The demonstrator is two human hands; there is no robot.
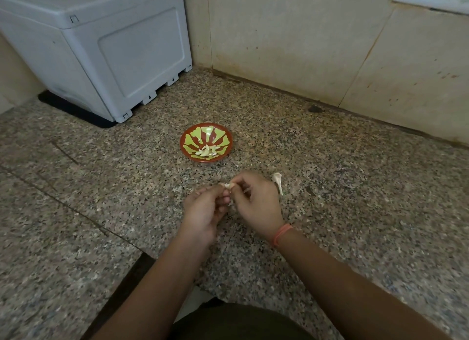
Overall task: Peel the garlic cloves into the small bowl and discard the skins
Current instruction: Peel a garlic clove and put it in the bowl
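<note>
two hands meet low over the counter (355, 187): the left hand (205, 207) and the right hand (256, 202) both pinch one garlic clove (229, 185) at their fingertips, seemingly mid-peel, though blur hides how much skin remains. just beside the right hand lies a pale scrap (277, 181), probably the bulb's stalk. farther on, the small bowl (187, 136) holds several peeled cloves (206, 150). next, the bared clove must go into that bowl and its skin be thrown away.
</note>
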